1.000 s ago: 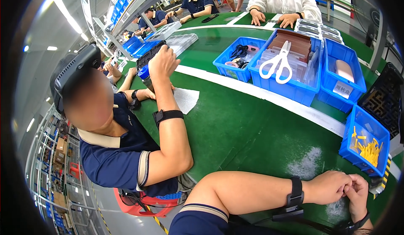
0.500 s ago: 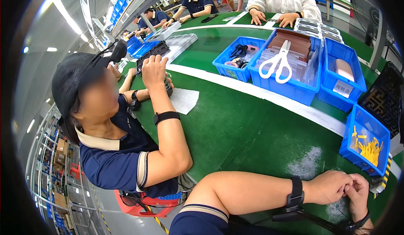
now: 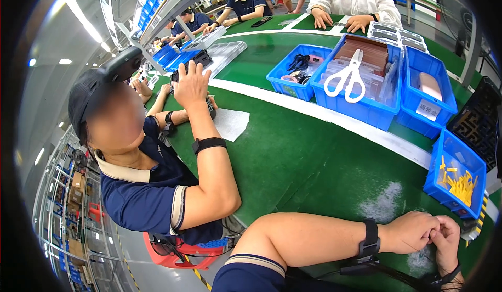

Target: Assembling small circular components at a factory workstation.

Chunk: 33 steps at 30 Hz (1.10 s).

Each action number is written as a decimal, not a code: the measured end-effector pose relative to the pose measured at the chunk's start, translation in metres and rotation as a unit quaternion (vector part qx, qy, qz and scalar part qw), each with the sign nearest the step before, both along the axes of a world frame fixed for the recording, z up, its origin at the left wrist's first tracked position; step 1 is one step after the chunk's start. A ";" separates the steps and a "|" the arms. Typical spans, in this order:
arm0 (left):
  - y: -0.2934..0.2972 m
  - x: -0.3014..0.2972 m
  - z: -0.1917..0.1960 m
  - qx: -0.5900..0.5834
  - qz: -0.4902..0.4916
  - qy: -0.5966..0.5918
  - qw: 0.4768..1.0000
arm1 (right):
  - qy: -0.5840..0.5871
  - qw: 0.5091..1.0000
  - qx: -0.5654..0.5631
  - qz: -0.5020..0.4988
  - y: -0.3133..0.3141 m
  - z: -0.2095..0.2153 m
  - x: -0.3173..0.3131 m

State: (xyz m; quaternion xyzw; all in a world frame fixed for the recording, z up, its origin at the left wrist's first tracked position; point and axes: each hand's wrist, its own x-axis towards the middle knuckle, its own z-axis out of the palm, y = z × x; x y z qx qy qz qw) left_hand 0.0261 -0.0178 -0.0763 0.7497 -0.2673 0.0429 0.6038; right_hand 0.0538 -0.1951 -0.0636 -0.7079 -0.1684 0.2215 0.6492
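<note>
Working low right in the head view: my left hand (image 3: 413, 232) and right hand (image 3: 448, 239) meet at the table's near edge, fingertips pinched together on something very small. Looks like a thin thread or wire between them, too fine to confirm. Both hands are mostly curled, thumb and forefinger closed; beyond that I can't tell what they grip.

Left forearm lies flat across the green table (image 3: 293, 161), probably as a brace so the pinch stays steady. Black wristband (image 3: 370, 238) sits on that wrist, with a dark cable running off below it toward the right wrist.

Small blue bin (image 3: 454, 174) of yellow parts (image 3: 461, 184) stands just beyond my hands, within easy reach, which fits a feed bin. White scuffed patches on the table surface lie right by the hands.

Larger blue bin (image 3: 366, 109) farther back holds stacked sheets with white scissors (image 3: 345, 77) laid on top, kept off the work area. Another blue bin (image 3: 430, 90) sits beside it with a pale part inside.

Co-worker on my left in a dark polo holds a black device (image 3: 191, 62) up with one raised hand (image 3: 191, 85), elbow planted on the table. White sheet (image 3: 230, 123) lies beside that arm. More people work at the far end.
</note>
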 end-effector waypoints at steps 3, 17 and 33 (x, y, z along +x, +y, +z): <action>-0.001 0.000 -0.002 0.006 -0.001 -0.004 1.000 | 0.003 1.000 0.007 -0.007 0.000 0.000 0.000; 0.000 0.000 0.003 0.009 0.001 0.016 1.000 | 0.010 1.000 -0.002 -0.004 -0.001 0.000 0.001; -0.002 -0.001 0.000 0.005 0.006 0.007 1.000 | 0.011 1.000 0.001 0.000 -0.002 -0.002 0.002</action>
